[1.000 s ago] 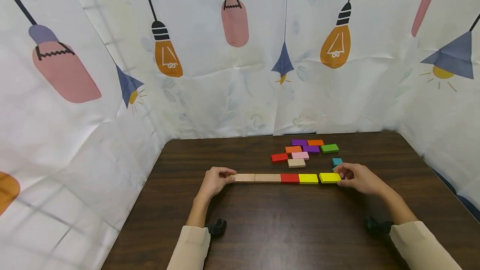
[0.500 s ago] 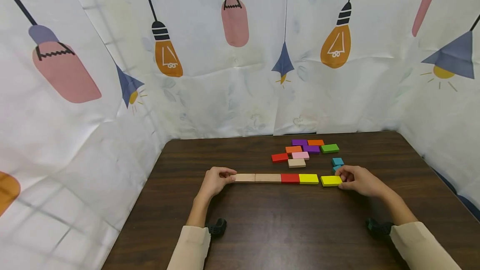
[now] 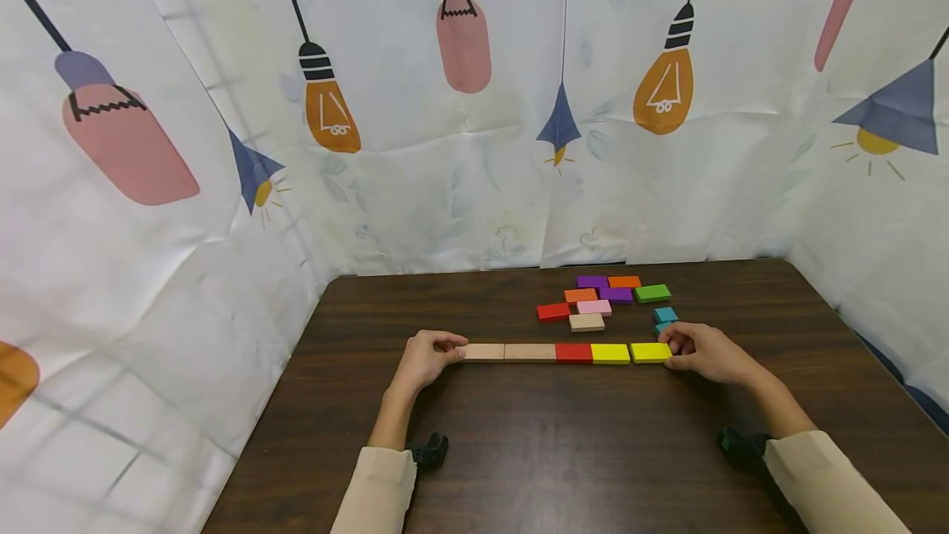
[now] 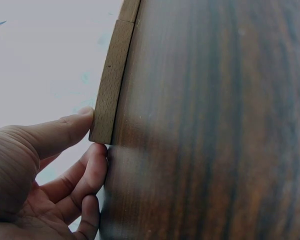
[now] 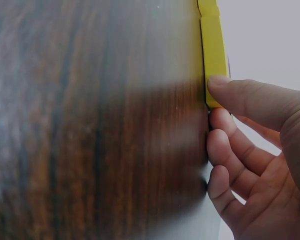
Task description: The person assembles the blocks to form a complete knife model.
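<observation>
A straight row of flat blocks lies across the table: two plain wooden blocks, a red block [image 3: 574, 353], then a yellow block [image 3: 610, 353]. My left hand [image 3: 430, 358] holds the left end of the outermost wooden block [image 4: 107, 85], thumb on its side and fingertips at its end. At the opposite end, my right hand [image 3: 704, 350] pinches a second yellow block [image 5: 215, 55] between thumb and fingers. A thin gap separates this block from the other yellow one in the head view. Two teal blocks [image 3: 666, 316] lie just behind the right fingers, one partly hidden.
Behind the row sits a loose cluster of purple, orange, red, pink, plain wooden and green blocks [image 3: 652, 294]. The dark wood-grain table [image 3: 549, 452] ends at a patterned white curtain [image 3: 474, 188]. Both wrists carry a black strapped device [image 3: 430, 452].
My right hand first drew the yellow block slightly toward me, then pushed it back and left, into line with the row. The teal blocks shifted slightly away. The left hand stayed still.
</observation>
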`<state>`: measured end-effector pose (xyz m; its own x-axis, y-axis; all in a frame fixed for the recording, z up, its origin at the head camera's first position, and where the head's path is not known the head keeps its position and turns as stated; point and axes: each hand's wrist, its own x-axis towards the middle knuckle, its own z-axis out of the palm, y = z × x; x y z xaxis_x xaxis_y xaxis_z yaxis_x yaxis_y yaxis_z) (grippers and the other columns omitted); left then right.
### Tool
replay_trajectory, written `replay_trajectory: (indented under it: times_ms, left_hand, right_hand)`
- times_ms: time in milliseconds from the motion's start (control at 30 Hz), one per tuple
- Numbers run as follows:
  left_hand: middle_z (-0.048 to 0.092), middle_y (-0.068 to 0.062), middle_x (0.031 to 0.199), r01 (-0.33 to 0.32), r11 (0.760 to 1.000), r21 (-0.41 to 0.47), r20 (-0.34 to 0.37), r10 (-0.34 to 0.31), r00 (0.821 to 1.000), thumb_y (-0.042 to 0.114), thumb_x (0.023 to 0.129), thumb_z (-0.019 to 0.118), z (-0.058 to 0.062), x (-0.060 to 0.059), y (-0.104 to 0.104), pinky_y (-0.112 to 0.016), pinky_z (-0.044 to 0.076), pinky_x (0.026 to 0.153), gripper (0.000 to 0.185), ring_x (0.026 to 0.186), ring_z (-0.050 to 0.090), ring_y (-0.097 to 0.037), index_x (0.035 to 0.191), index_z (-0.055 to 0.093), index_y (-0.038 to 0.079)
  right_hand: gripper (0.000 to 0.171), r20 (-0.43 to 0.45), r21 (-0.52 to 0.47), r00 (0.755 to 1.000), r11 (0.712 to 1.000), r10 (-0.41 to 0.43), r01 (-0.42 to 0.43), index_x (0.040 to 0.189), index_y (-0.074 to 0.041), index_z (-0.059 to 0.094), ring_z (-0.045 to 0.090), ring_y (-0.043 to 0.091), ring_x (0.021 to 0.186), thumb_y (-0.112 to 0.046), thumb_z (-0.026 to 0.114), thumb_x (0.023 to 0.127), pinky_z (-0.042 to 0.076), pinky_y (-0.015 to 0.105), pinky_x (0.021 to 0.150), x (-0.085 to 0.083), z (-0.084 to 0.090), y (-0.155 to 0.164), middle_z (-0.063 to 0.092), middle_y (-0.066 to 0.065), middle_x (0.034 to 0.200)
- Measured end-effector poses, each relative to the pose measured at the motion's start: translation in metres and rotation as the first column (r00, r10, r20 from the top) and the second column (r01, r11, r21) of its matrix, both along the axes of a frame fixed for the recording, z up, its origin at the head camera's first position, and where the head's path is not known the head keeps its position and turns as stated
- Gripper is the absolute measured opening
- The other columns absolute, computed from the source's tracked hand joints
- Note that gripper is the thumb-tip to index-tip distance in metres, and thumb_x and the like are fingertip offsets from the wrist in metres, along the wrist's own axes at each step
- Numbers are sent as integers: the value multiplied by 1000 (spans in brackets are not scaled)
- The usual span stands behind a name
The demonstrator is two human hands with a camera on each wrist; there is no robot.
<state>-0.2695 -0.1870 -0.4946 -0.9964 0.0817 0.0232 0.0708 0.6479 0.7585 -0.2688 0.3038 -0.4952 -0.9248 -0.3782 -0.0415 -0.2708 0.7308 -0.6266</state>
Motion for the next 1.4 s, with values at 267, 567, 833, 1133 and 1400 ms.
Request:
replay_trajectory:
  times_ms: [267, 567, 833, 1133, 1400]
  left_hand:
    - [67, 2, 77, -1, 1000, 4, 3, 1, 1000, 20, 82, 77, -1, 1, 0, -29, 46, 60, 14, 67, 57, -13, 96, 78, 22]
    - [67, 2, 78, 2, 1000, -4, 1, -2, 1000, 20, 82, 77, 0, 1, 0, -29, 46, 60, 14, 67, 57, -13, 96, 78, 22]
    - [67, 2, 78, -2, 1000, -7, 11, 3, 1000, 22, 82, 76, 0, 2, 0, -29, 46, 60, 14, 68, 56, -12, 96, 78, 22]
    - [67, 2, 79, -6, 1000, 0, 3, 6, 1000, 21, 82, 77, 1, 1, 0, -28, 46, 61, 13, 69, 58, -13, 95, 78, 22]
    - [68, 2, 79, -2, 1000, -5, 1, 2, 1000, 21, 82, 76, 1, 1, 0, -28, 47, 62, 13, 70, 58, -13, 96, 78, 21]
  right_hand:
    - [31, -2, 13, 1000, 1000, 7, -7, 107, -13, 61, 51, 8, 74, -27, 75, 83, 45, 22, 65, 0, 0, -4, 58, 0, 89]
    - [31, 5, 13, 1000, 1000, -9, 8, 107, -13, 61, 51, 10, 73, -26, 76, 83, 45, 22, 64, 1, 1, -9, 58, 1, 88]
    - [31, 18, 11, 1000, 1000, -9, 9, 107, -13, 60, 51, 11, 73, -27, 75, 84, 45, 23, 64, 2, 2, -9, 57, 1, 89]
    - [33, 23, 21, 1000, 1000, -17, 16, 107, -13, 60, 51, 12, 75, -29, 76, 83, 45, 23, 64, 0, 1, -10, 57, 1, 89]
    - [32, 12, 24, 1000, 1000, -19, 19, 107, -13, 60, 51, 12, 74, -28, 76, 83, 44, 23, 64, -1, -1, -10, 57, 1, 88]
